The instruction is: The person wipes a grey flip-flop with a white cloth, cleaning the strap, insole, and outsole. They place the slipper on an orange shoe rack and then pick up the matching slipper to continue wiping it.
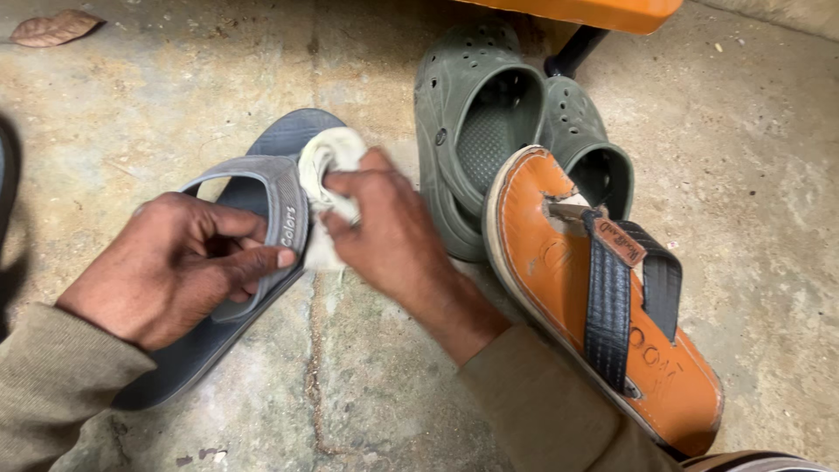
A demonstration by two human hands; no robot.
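Right hand [384, 227] clamped on white cloth [325, 188], rubbing grey slipper [262, 262] strap at 9 o'clock of green clogs [489, 131] | left hand [179, 262] pinching strap | best: steady strap, short firm strokes.

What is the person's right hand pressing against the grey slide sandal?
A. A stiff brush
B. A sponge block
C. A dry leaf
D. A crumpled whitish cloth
D: the right hand bunches a crumpled whitish cloth against the strap of the grey slide sandal, while the left hand grips that strap from the other side.
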